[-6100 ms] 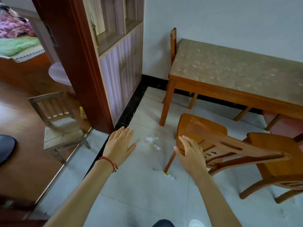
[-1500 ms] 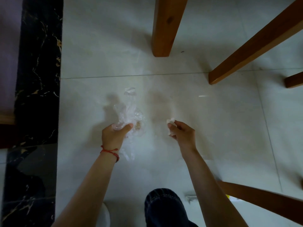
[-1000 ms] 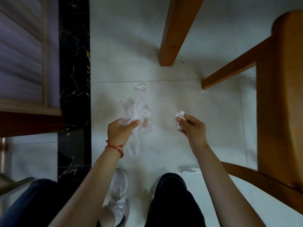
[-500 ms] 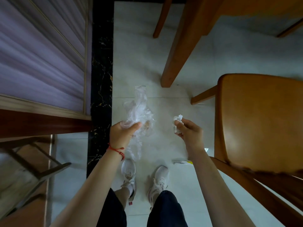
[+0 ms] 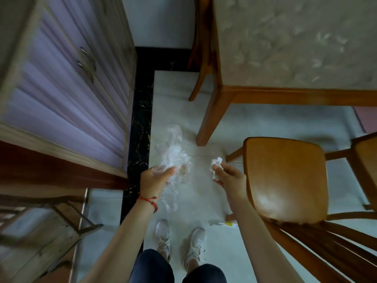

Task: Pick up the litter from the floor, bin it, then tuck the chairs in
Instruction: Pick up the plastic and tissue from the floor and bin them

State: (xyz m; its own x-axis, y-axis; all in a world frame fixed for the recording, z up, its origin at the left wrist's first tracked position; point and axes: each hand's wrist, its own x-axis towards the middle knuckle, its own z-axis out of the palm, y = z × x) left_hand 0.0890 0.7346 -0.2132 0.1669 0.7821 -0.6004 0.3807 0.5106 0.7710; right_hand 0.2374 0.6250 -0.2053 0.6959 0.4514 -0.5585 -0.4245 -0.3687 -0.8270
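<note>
While gripped: plastic bag, left hand.

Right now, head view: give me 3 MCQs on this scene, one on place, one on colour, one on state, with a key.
1. Where does the small wrapper lie?
A. on the chair seat
B. on the floor by the right forearm
C. on the table

2. What colour is the cord on the left wrist?
A. red
B. blue
C. green

3. What is the right hand doing?
A. resting flat on the chair
B. hanging loose
C. pinching a crumpled white tissue

Key: 1 B, it lies on the tiles near the shoes; 2 A, a red band shows on the wrist; 3 C, the fingers close on the wad, while the left hand grips a clear plastic bag.
</note>
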